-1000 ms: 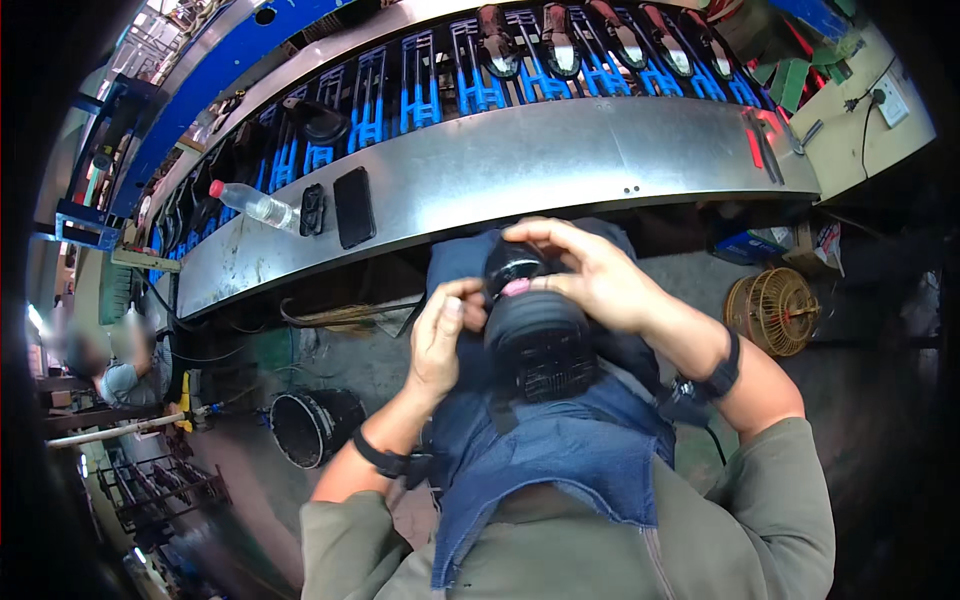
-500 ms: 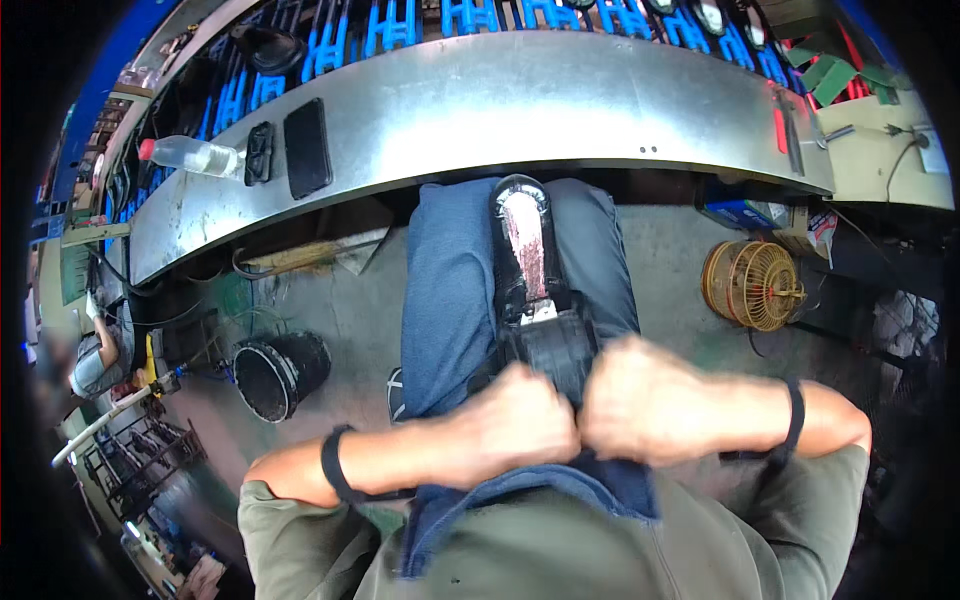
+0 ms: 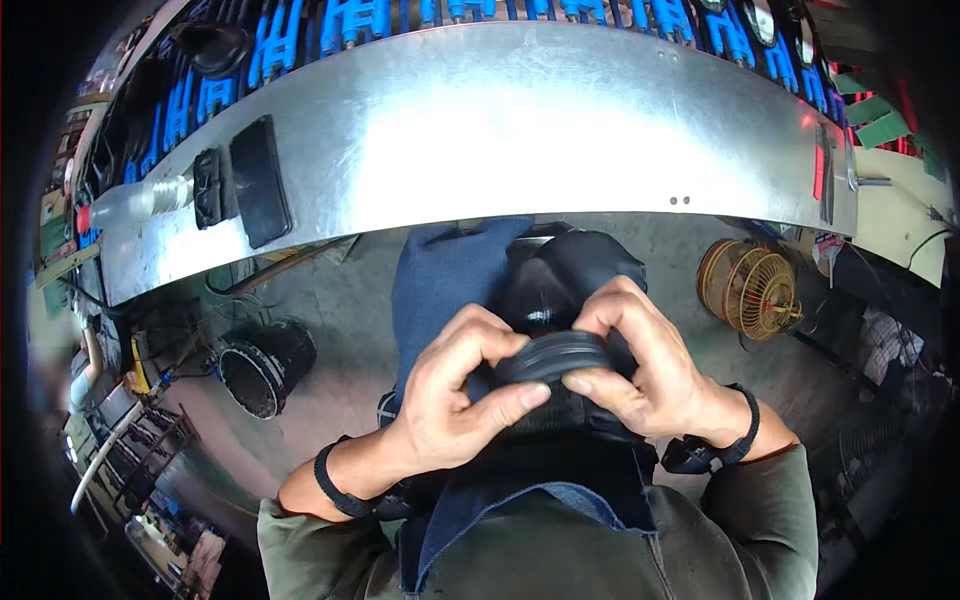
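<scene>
Strong white glare washed over the metal counter (image 3: 560, 140), whose edges bowed; the floor (image 3: 350, 310) looked dimmer, the corners black.

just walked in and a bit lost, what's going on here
Someone is handling a black ridged piece: the left hand pinches its left end and the right hand its right end. Beyond them is a metal bench, where a dark phone and a clear bottle with a red cap lie toward the left.

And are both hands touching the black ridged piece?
Touching: the head view shows the left hand and right hand pinching the black ridged piece from opposite sides.
</scene>
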Available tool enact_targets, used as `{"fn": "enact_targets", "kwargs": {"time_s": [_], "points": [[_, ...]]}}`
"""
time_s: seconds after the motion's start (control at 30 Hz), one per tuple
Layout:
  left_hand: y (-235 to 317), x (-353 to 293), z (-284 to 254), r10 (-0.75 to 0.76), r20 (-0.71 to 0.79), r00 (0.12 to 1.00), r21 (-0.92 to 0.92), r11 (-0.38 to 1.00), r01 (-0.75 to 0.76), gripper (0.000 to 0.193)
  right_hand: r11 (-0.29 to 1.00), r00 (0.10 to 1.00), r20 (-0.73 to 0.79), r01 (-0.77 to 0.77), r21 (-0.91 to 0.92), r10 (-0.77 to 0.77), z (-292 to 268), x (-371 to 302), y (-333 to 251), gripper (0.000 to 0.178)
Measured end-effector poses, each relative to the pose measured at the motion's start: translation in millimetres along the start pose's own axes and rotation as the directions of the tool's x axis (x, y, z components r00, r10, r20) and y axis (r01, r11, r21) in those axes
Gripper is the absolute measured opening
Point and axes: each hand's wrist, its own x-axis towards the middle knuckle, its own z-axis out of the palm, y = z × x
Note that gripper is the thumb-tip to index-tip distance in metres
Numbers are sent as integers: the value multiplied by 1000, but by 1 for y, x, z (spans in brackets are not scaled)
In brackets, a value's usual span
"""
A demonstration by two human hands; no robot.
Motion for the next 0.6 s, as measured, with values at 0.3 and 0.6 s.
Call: {"fn": "enact_targets", "kwargs": {"time_s": [0.3, 0.6], "points": [[5, 40, -19, 102, 147, 984, 594, 786, -170, 32, 980, 985, -7, -173, -99, 174, -2, 16, 17, 49], [39, -6, -3, 288, 132, 949, 115, 946, -303, 47, 826, 991, 132, -96, 556, 27, 4, -19, -12, 50]]}}
